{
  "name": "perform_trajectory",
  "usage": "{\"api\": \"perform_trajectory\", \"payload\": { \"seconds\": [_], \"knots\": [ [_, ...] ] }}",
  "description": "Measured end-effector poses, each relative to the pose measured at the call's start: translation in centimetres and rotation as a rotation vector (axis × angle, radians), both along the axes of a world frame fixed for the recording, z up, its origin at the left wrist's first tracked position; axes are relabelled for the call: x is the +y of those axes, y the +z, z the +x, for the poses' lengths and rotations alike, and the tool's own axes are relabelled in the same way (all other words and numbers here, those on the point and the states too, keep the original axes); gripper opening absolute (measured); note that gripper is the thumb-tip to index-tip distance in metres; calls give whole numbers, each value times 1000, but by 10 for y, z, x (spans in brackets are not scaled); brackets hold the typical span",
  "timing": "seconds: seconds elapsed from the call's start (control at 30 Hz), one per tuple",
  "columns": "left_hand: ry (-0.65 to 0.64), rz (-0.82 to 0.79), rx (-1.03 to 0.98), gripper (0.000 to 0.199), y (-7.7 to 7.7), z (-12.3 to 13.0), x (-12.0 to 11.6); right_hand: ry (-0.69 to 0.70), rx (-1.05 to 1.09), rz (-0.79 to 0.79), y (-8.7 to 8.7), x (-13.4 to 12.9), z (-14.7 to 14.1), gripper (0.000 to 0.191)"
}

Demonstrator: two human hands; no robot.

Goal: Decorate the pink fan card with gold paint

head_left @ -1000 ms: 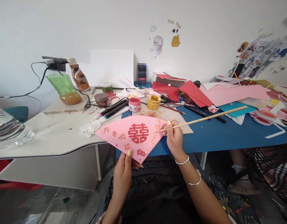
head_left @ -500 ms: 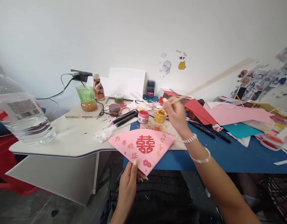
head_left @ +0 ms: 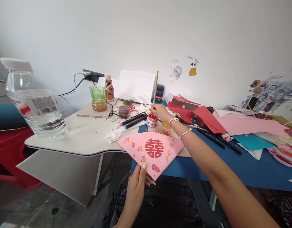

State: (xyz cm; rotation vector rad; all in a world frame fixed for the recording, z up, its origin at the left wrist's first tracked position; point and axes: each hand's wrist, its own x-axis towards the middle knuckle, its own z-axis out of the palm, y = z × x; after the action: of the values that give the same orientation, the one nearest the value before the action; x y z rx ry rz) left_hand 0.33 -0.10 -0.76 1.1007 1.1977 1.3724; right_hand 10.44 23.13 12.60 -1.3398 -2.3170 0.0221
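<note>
White desk (head_left: 86, 134), right hand (head_left: 160, 112) pinching bamboo stick (head_left: 155, 91)

The right hand (head_left: 160, 112) pinches just above a jar (head_left: 152, 121); the left hand (head_left: 135, 198) curls upward well below it.

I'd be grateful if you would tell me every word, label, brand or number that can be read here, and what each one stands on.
"NESCAFÉ" on the coffee drink bottle
"囍" in red on the pink paper fan
"万事顺遂" in gold and red along the fan's left side
Characters along the fan's right side: too small to read
Barcode digits on the water bottle: too small to read
Label on the red paint jar: too small to read
</note>
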Motion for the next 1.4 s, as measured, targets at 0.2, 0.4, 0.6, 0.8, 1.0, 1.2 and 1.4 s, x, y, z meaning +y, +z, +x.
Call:
{"api": "perform_trajectory", "payload": {
  "seconds": [0.2, 0.4, 0.6, 0.8, 1.0, 1.2, 1.4],
  "knots": [
    [0, -1, 18, 45, 0, -1, -1, -16, -30, -12, 2, -3, -2, 19],
    [-31, -4, 14, 49, -3, -2, 0, -5, -43, -24, 0, -4, 1, 18],
    [-16, -3, 24, 50, -4, -1, 1, -33, -40, -8, 7, -4, 6, 22],
    [-13, 2, 19, 46, -7, -1, 1, -22, -63, -26, 2, -2, 5, 21],
    [-21, 6, 22, 41, -9, -1, 2, -22, -63, -31, 0, -2, 3, 21],
    [-14, 8, 11, 40, -9, -1, 2, -44, -33, -4, 9, -2, 9, 24],
    [-9, 8, 27, 40, -9, -1, 3, -30, -45, -31, 1, -2, 6, 20]
  ]
}}
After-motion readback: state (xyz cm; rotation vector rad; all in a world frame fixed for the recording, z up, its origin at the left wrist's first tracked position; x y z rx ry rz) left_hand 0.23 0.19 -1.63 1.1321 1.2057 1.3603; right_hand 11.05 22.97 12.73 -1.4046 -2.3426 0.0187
